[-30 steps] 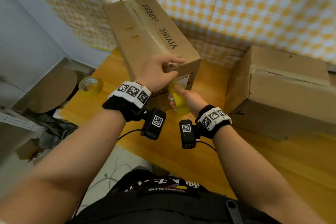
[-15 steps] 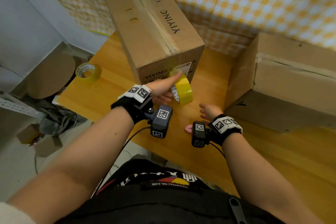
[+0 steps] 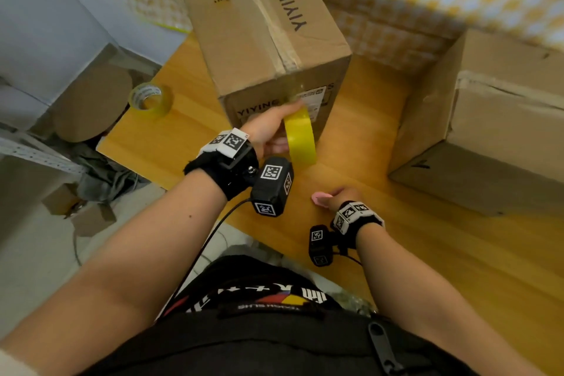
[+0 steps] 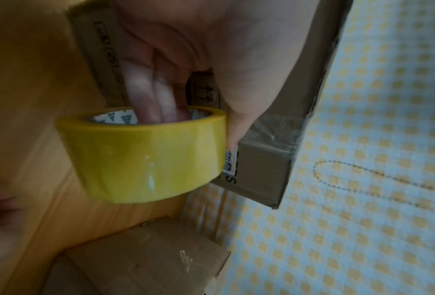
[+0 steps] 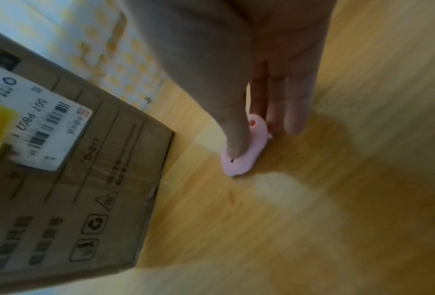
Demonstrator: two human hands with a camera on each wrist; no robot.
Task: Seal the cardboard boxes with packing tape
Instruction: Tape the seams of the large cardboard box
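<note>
The left hand [image 3: 268,128] grips the yellow tape roll [image 3: 300,139], fingers poked through its hole, right against the front of the tall box [image 3: 274,40]. That keeps the tape pulled tight over the box edge, ready to be cut. The right hand [image 3: 338,195] pinches a small pink cutter [image 5: 246,147] lying on the desk [image 3: 427,253]; it looks like the cutting tool. The other box [image 3: 494,131] waits on the right. 1 second ago, both hands were up at the box; now the right hand has dropped to the cutter.

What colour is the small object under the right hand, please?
Pink; it shows best in the right wrist view.
</note>
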